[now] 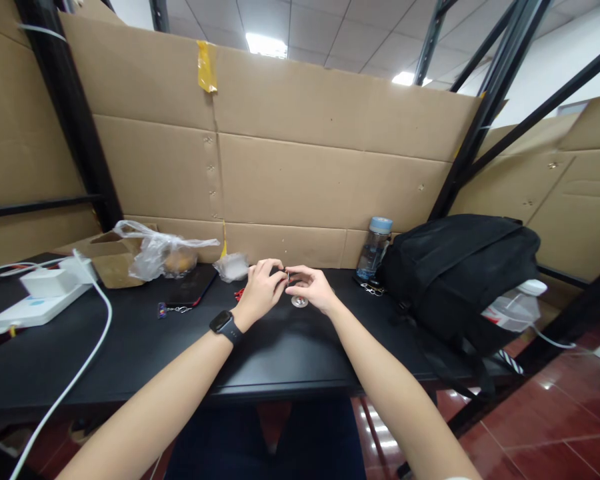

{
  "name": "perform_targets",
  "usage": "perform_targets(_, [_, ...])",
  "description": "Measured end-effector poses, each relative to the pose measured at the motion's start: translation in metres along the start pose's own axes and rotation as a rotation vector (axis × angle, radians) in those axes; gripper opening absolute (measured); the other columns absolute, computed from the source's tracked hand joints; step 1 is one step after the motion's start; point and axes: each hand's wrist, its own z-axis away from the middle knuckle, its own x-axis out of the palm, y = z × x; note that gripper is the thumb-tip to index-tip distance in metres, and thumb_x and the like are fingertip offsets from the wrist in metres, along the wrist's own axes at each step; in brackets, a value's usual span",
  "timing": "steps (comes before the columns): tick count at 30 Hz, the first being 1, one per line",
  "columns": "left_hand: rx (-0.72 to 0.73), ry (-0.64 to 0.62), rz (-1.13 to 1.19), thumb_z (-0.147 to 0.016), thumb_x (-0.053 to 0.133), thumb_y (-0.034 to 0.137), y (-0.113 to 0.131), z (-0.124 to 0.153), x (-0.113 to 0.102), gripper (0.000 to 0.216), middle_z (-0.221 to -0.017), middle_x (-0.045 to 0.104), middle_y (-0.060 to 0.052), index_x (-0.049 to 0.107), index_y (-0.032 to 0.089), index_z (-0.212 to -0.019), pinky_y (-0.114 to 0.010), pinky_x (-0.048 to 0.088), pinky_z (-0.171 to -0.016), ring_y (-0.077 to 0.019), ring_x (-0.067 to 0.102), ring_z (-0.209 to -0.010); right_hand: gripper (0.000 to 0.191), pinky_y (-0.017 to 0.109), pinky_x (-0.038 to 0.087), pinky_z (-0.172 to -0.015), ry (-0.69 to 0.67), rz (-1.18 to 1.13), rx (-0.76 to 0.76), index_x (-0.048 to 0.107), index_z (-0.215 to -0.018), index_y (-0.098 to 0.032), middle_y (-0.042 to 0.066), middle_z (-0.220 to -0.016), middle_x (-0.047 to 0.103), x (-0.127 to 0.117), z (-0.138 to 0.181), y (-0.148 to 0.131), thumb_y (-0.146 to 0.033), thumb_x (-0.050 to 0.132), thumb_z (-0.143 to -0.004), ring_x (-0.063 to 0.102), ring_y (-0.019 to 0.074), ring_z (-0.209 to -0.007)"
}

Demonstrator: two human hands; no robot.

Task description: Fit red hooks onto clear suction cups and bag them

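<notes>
My left hand (263, 288), with a black smartwatch (225, 325) on the wrist, and my right hand (312, 287) meet over the middle of the black table (130, 347). Both pinch a small thin metal piece (287, 277) between their fingertips; it is too small to name. A small shiny round object (299, 301) lies on the table just under my right hand. Something red (239, 293) peeks out behind my left hand.
A black backpack (460, 273) fills the table's right end, a blue-capped water bottle (375, 248) beside it. At the left are a black phone (193, 288) with a keychain, plastic bags (163, 253), a cardboard box (111, 257), and a white power strip (35, 303) with cable. Cardboard walls stand behind.
</notes>
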Motion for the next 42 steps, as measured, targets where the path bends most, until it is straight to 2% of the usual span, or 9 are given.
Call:
perform_targets(5, [-0.006,-0.001,-0.027,-0.095,0.058,0.024,-0.002,-0.001,0.0,0.013,-0.117,0.059,-0.01,0.071,0.021,-0.093,-0.044,0.04,-0.091,-0.0287,0.051,-0.114,0.06,0.036,0.055,-0.089,-0.002,0.048,0.024,0.067,-0.113,-0.022,0.006,-0.11,0.068,-0.006,-0.003,0.002,-0.031,0.091,-0.059,0.067,0.0186,-0.092])
perform_targets(8, [-0.019,-0.001,-0.041,-0.094,0.059,0.025,-0.003,-0.002,-0.002,0.013,-0.116,0.058,-0.01,0.071,0.021,-0.092,-0.044,0.04,-0.09,-0.0288,0.051,-0.113,0.033,0.034,0.053,-0.086,-0.005,0.23,-0.011,0.069,-0.095,-0.019,0.005,-0.101,0.068,-0.015,-0.006,0.004,-0.044,0.079,-0.076,0.065,0.0183,-0.091])
perform_targets(11, [-0.02,-0.008,-0.033,-0.094,0.06,0.026,-0.004,-0.002,-0.001,0.013,-0.114,0.059,-0.01,0.072,0.022,-0.092,-0.043,0.041,-0.09,-0.0283,0.051,-0.112,0.032,0.032,0.05,-0.082,-0.032,0.42,-0.089,0.07,-0.085,-0.018,0.007,-0.103,0.066,-0.019,-0.008,0.005,-0.049,0.066,-0.087,0.062,0.0195,-0.096])
perform_targets(17, [-0.019,-0.024,0.009,-0.094,0.06,0.028,-0.004,-0.002,0.0,0.013,-0.109,0.06,-0.008,0.072,0.022,-0.092,-0.041,0.041,-0.089,-0.0261,0.054,-0.106,0.029,0.03,0.048,-0.076,-0.069,0.464,-0.137,0.069,-0.085,-0.018,0.009,-0.11,0.062,-0.012,-0.007,0.003,-0.046,0.063,-0.09,0.061,0.0206,-0.102])
perform_targets(22, [-0.108,-0.018,0.05,-0.095,0.054,0.024,-0.006,-0.004,-0.006,0.019,-0.11,0.06,-0.008,0.069,0.023,-0.107,-0.041,0.04,-0.091,-0.0252,0.055,-0.106,0.019,0.029,0.049,-0.075,-0.058,0.569,-0.104,0.07,-0.08,-0.018,0.007,-0.111,0.059,-0.015,-0.007,0.008,-0.035,0.066,-0.088,0.061,0.0187,-0.096])
perform_targets(25, [-0.058,-0.12,0.077,-0.093,0.059,0.032,-0.01,0.0,-0.004,0.021,-0.114,0.06,-0.007,0.068,0.026,-0.11,-0.041,0.041,-0.09,-0.0258,0.054,-0.108,0.014,0.03,0.05,-0.079,-0.103,0.659,-0.105,0.07,-0.078,-0.019,0.007,-0.114,0.057,-0.018,-0.006,0.011,-0.03,0.068,-0.086,0.06,0.019,-0.097])
perform_targets(30, [-0.027,-0.308,0.079,-0.09,0.064,0.041,-0.014,0.009,0.009,0.02,-0.116,0.06,-0.006,0.072,0.028,-0.103,-0.042,0.039,-0.09,-0.0272,0.051,-0.112,0.01,0.031,0.05,-0.082,-0.112,0.657,-0.131,0.07,-0.078,-0.018,0.007,-0.119,0.054,-0.018,-0.005,0.008,-0.024,0.067,-0.085,0.059,0.0197,-0.102])
perform_targets(39, [-0.067,-0.456,0.162,-0.092,0.061,0.045,-0.017,0.009,0.01,0.021,-0.107,0.067,-0.004,0.075,0.03,-0.095,-0.04,0.036,-0.088,-0.0249,0.057,-0.103,0.009,0.029,0.049,-0.082,-0.15,0.728,-0.114,0.073,-0.078,-0.019,0.006,-0.116,0.058,-0.018,-0.005,0.013,-0.023,0.07,-0.084,0.061,0.0184,-0.101])
perform_targets(42, [-0.072,-0.507,0.165,-0.092,0.06,0.038,-0.02,0.009,0.011,0.02,-0.095,0.071,-0.003,0.075,0.028,-0.085,-0.039,0.034,-0.087,-0.0235,0.061,-0.097,0.008,0.026,0.047,-0.077,-0.169,0.79,-0.107,0.073,-0.081,-0.019,0.006,-0.103,0.063,-0.018,-0.004,0.013,-0.023,0.068,-0.085,0.062,0.0164,-0.092])
